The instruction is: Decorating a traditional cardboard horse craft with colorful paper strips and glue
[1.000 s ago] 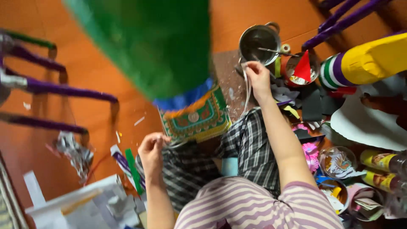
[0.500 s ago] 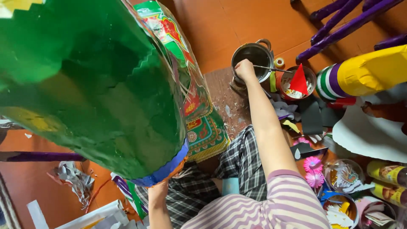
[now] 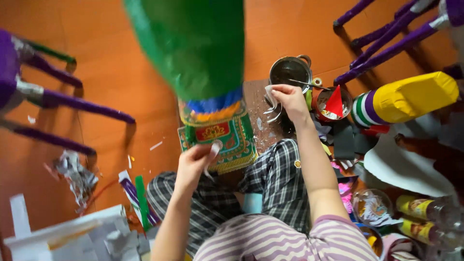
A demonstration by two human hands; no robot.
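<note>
A large green paper-covered form (image 3: 193,48) with a blue and orange band and a patterned green, red and gold panel (image 3: 223,140) hangs in front of me. My left hand (image 3: 193,164) pinches a small pale paper strip at the panel's lower edge. My right hand (image 3: 289,99) reaches forward and holds a thin white paper strip beside a metal pot (image 3: 290,71) on the orange floor. A brush handle rests across the pot's rim. My legs in checked trousers are folded below.
Purple frame legs (image 3: 72,104) stand at the left and at the top right (image 3: 386,43). A yellow, purple and green striped cylinder (image 3: 406,99), a red paper cone in a tin (image 3: 334,102), bottles (image 3: 425,208), paper scraps (image 3: 72,174) and white card pieces (image 3: 58,237) lie around.
The green form has swung up and away, uncovering the floor and my left hand. My right hand has drawn back slightly from the pot with the white strip.
</note>
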